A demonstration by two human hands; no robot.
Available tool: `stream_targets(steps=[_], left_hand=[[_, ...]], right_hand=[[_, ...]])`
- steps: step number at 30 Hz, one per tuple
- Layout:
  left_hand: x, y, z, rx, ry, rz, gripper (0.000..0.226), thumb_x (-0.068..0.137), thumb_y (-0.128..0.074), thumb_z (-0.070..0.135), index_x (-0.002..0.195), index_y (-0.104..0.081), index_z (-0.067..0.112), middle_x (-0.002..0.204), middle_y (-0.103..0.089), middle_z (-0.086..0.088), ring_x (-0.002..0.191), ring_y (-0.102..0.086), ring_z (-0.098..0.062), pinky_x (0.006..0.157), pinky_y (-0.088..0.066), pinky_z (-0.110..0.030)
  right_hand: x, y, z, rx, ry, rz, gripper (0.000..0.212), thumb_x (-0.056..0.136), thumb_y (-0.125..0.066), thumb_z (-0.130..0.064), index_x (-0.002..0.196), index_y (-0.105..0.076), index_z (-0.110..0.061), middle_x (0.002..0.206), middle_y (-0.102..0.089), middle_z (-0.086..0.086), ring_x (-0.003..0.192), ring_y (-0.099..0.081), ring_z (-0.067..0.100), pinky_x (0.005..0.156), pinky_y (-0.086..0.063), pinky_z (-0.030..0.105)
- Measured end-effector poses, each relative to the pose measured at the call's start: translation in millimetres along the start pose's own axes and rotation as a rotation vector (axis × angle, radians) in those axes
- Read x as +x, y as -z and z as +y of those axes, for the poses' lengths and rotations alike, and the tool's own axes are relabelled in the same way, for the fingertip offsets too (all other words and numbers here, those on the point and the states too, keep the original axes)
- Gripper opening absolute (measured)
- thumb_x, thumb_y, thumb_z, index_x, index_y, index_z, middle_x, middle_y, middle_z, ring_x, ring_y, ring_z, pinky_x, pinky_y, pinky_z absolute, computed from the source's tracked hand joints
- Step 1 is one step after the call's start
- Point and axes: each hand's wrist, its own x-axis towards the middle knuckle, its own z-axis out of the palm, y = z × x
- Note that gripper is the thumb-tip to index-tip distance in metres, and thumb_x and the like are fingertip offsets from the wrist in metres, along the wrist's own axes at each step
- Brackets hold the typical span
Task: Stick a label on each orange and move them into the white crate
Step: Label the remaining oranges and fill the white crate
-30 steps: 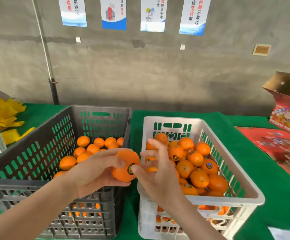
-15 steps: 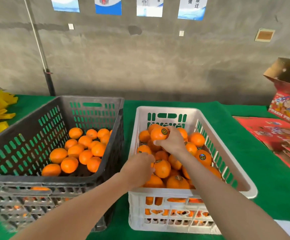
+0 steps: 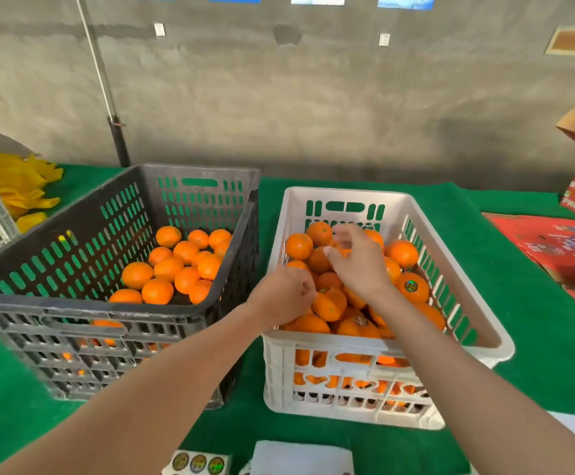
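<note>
risk: maybe bumping piled oranges point(image 3: 330, 303) over white crate point(image 3: 348, 195) rim | right hand point(image 3: 358, 265): spreading loose, holding nothing | left hand point(image 3: 282, 293): curling, cannot tell what inside

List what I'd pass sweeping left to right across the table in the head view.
yellow pile → black crate → white crate → red cartons
</note>
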Motion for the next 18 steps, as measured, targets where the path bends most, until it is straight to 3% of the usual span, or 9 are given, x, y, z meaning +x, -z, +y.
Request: stream_targets(steps=[3,6,8,10,12,14,15,17,18], left_hand=[[-3,2,2,-0.002,-0.034,0.071,0.021,0.088,-0.054,0.012,0.073,-0.064,0.002,0.065,-0.058,-0.002,0.065,-0.051,-0.021,0.07,-0.048,-0.042],[-8,1,0,-0.019,-0.069,0.157,0.021,0.086,-0.056,0.009,0.069,-0.062,-0.001,0.063,-0.058,-0.011,0.063,-0.053,-0.028,0.065,-0.046,-0.044],[-14,0,0,0.014,-0.078,0.146,0.02,0.089,-0.057,0.013,0.076,-0.066,0.002,0.069,-0.061,-0.008,0.07,-0.058,-0.028,0.067,-0.048,-0.041],[-20,-2,4,0.089,-0.069,0.077,0.023,0.092,-0.055,0.02,0.08,-0.068,0.006,0.073,-0.06,-0.003,0.074,-0.058,-0.023,0.07,-0.049,-0.038],[-24,-3,6,0.133,-0.05,0.03,0.03,0.095,-0.052,0.024,0.073,-0.062,0.006,0.072,-0.059,-0.006,0.071,-0.054,-0.022,0.068,-0.048,-0.037],[-33,-4,9,0.139,-0.033,0.037,0.042,0.098,-0.048,0.025,0.059,-0.043,0.011,0.06,-0.046,-0.005,0.059,-0.043,-0.021,0.06,-0.04,-0.039],[-40,-6,11,0.134,-0.026,0.048,0.045,0.099,-0.047,0.026,0.057,-0.037,0.014,0.057,-0.04,-0.004,0.057,-0.039,-0.02,0.056,-0.035,-0.037],[-59,-11,14,0.088,-0.084,0.115,0.036,0.099,-0.046,0.021,0.065,-0.051,0.013,0.064,-0.049,-0.006,0.062,-0.046,-0.023,0.061,-0.039,-0.035],[-72,-16,16,0.062,-0.176,0.204,0.023,0.098,-0.049,0.014,0.08,-0.063,0.009,0.077,-0.059,-0.011,0.074,-0.054,-0.026,0.07,-0.046,-0.037]], right_hand=[[-67,21,-18,0.239,0.265,0.054,0.01,0.086,-0.064,-0.008,0.096,-0.068,-0.01,0.087,-0.068,0.001,0.075,-0.059,0.006,0.065,-0.047,0.014],[-131,14,-8,0.221,0.322,-0.23,0.011,0.086,-0.061,-0.013,0.081,-0.07,-0.009,0.072,-0.063,-0.011,0.064,-0.056,0.005,0.055,-0.043,0.017],[-161,-2,15,0.095,0.2,-0.524,0.015,0.09,-0.059,-0.016,0.082,-0.069,-0.008,0.075,-0.064,-0.009,0.065,-0.055,-0.001,0.061,-0.042,0.013],[-180,-16,45,-0.131,0.105,-0.735,0.022,0.093,-0.053,-0.017,0.084,-0.066,-0.002,0.084,-0.066,0.007,0.076,-0.058,0.009,0.074,-0.048,0.026],[-192,-26,69,-0.324,-0.01,-0.829,0.028,0.096,-0.048,-0.023,0.102,-0.064,0.0,0.109,-0.061,0.015,0.105,-0.055,0.024,0.094,-0.043,0.033],[-199,-33,86,-0.457,-0.11,-0.911,0.045,0.096,-0.045,-0.036,0.129,-0.053,-0.005,0.142,-0.041,0.013,0.132,-0.035,0.027,0.108,-0.031,0.034],[-201,-35,91,-0.509,-0.135,-0.954,0.051,0.095,-0.045,-0.04,0.133,-0.05,-0.006,0.149,-0.032,0.013,0.137,-0.027,0.027,0.111,-0.027,0.036],[-202,-38,95,-0.522,-0.16,-0.982,0.042,0.093,-0.048,-0.037,0.116,-0.058,-0.004,0.143,-0.038,0.015,0.139,-0.023,0.027,0.114,-0.023,0.038],[-202,-37,95,-0.497,-0.158,-0.985,0.031,0.092,-0.05,-0.033,0.094,-0.061,-0.004,0.122,-0.053,0.015,0.134,-0.029,0.025,0.113,-0.023,0.037]])
